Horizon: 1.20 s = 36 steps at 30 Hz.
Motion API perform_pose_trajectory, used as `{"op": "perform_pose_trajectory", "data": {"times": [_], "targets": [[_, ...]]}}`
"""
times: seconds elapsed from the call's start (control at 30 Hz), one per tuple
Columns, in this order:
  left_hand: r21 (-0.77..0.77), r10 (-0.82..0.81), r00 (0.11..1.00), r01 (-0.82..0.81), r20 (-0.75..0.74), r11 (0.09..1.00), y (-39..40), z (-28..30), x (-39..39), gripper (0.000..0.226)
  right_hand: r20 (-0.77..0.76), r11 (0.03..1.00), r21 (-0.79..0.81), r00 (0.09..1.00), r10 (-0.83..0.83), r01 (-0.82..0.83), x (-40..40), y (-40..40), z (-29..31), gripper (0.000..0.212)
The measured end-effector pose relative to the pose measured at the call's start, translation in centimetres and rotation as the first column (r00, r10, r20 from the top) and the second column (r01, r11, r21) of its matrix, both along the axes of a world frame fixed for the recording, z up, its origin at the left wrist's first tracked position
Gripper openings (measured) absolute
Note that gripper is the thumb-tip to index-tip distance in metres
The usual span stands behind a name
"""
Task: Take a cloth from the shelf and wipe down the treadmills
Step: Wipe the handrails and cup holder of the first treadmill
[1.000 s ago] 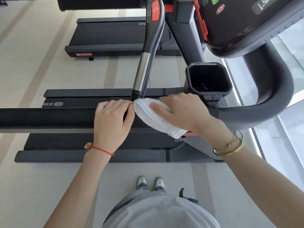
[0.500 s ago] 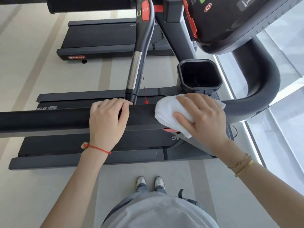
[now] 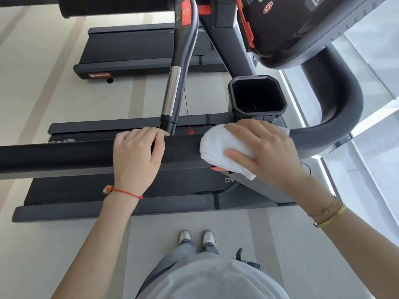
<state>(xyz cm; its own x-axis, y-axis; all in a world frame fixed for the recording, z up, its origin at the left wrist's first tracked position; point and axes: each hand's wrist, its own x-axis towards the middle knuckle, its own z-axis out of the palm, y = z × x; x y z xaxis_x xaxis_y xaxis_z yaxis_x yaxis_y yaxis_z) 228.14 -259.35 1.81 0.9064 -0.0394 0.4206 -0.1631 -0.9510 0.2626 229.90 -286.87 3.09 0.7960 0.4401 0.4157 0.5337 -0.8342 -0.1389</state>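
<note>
A black treadmill handrail (image 3: 54, 155) runs across the frame from the left. My left hand (image 3: 138, 156) is curled over the top of it, fingers wrapped round the bar. To the right, my right hand (image 3: 263, 152) grips a folded white cloth (image 3: 218, 147) and presses it against the same rail, just below the square black cup holder (image 3: 257, 98). The treadmill's deck (image 3: 121, 186) lies on the floor below the rail. Its console (image 3: 302, 24) sits at the top right.
A grip bar with a chrome section (image 3: 171, 96) and red button slants down to the rail between my hands. A second treadmill (image 3: 140, 50) stands behind. The curved end of the handrail (image 3: 341, 117) bends by a window at right. My shoes (image 3: 196, 237) stand on pale floor.
My right hand slid the cloth to the right along the rail, away from my left hand, to under the cup holder. The left hand kept its hold.
</note>
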Motion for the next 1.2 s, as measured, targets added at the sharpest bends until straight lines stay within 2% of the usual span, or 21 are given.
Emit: {"op": "perform_pose_trajectory", "data": {"times": [0.17,0.3,0.4,0.47,0.63,0.83,0.93,1.07,1.2], "targets": [[0.003,-0.027,1.000,0.027,-0.011,1.000,0.1,0.2,0.0,0.036,-0.069,0.985,-0.170,0.997,0.029,-0.041,0.9,3.4,0.4,0.058],[-0.002,-0.034,0.999,0.034,-0.028,0.999,0.3,0.3,-0.1,0.037,-0.095,0.961,-0.253,0.992,0.088,-0.109,1.1,7.0,0.5,0.061],[-0.047,-0.004,1.000,0.003,-0.028,0.999,0.9,0.5,-0.5,0.035,-0.110,0.974,-0.185,0.988,0.110,-0.129,0.9,6.7,0.5,0.058],[-0.020,0.043,0.999,-0.044,-0.030,0.999,1.6,0.7,-0.7,0.030,-0.061,0.982,-0.128,0.990,0.129,-0.136,0.7,5.4,0.3,0.053],[0.012,0.096,0.995,-0.095,-0.031,0.995,4.8,0.6,-1.5,0.022,0.003,0.988,-0.110,0.994,0.105,-0.105,0.6,6.0,-0.1,0.051],[-0.011,0.081,0.996,-0.082,-0.044,0.997,8.6,0.5,-1.8,0.027,-0.057,0.983,-0.102,0.987,0.149,-0.154,0.6,14.6,-0.2,0.050],[-0.030,0.086,0.995,-0.088,-0.056,0.996,10.5,0.6,-1.6,0.031,-0.137,0.975,-0.142,0.979,0.148,-0.168,0.7,18.3,0.3,0.054],[-0.041,0.086,0.996,-0.088,-0.035,0.995,13.3,0.8,-1.7,0.024,-0.199,0.972,-0.172,0.972,0.126,-0.162,0.9,18.6,1.1,0.052],[-0.030,0.068,0.996,-0.070,-0.054,0.997,15.4,0.8,-1.6,0.026,-0.255,0.987,-0.080,0.960,0.114,-0.138,0.9,16.7,1.5,0.048]]}}
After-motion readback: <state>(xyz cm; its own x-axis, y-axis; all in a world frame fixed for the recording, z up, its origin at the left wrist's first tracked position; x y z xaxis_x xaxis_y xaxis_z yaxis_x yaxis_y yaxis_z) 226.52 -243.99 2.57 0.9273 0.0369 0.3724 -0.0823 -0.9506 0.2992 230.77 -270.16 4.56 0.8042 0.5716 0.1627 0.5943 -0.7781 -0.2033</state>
